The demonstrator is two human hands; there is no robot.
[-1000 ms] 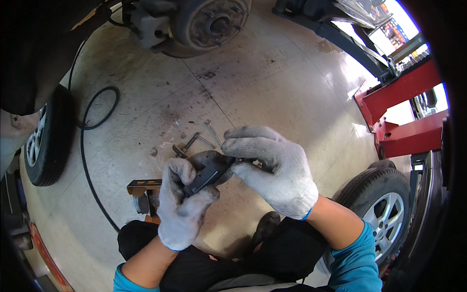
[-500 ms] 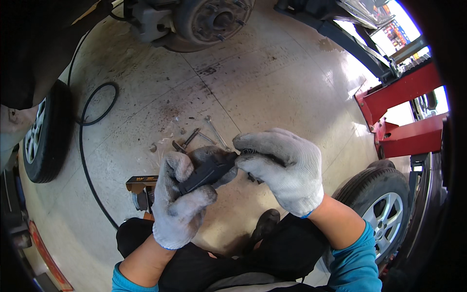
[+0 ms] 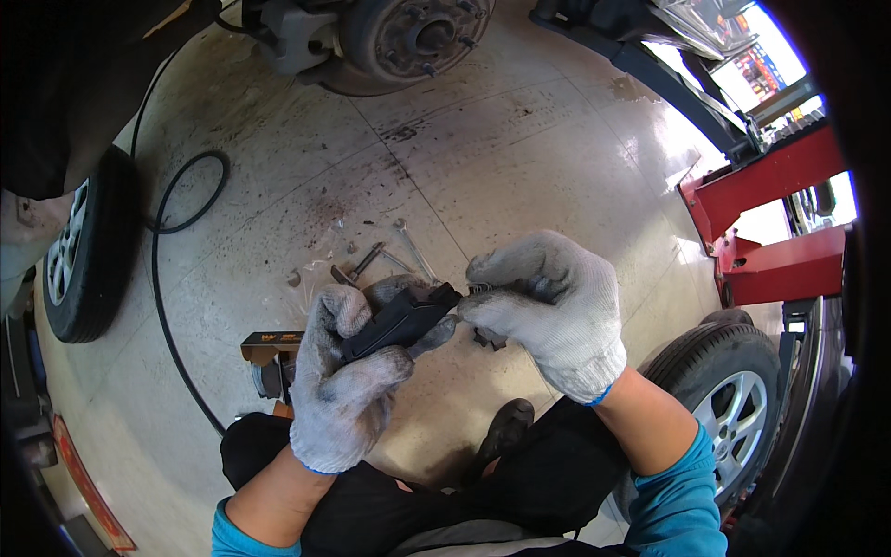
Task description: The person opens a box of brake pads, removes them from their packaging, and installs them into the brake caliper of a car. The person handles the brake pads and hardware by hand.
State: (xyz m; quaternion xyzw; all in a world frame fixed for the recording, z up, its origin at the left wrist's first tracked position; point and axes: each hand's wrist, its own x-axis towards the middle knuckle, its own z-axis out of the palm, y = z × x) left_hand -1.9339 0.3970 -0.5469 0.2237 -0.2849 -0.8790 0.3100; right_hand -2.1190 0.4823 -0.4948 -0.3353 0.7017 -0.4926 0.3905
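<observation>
My left hand (image 3: 345, 390), in a soiled white knit glove, grips a black brake pad (image 3: 401, 320), held at a slant with its far end toward my right hand (image 3: 555, 316). That hand, gloved likewise, pinches a small metal clip (image 3: 479, 290) between thumb and fingers, just beside the pad's upper end; whether they touch is unclear. A small dark piece (image 3: 490, 339) shows below my right thumb, partly hidden. Beyond my hands lie a wrench (image 3: 416, 249), a dark-handled tool (image 3: 357, 267) and small hardware on the floor. An open box (image 3: 271, 342) stands left of my left hand.
A brake disc with caliper (image 3: 394, 46) hangs overhead. Loose wheels lie at left (image 3: 88, 255) and right (image 3: 724, 408). A black hose (image 3: 162, 316) loops along the left floor (image 3: 232, 269). Red lift supports (image 3: 770, 181) and a dark lift arm (image 3: 640, 84) stand at right.
My right hand has shifted rightward, opening more space between it and the pad's body. My left hand has moved slightly left, still gripping the pad.
</observation>
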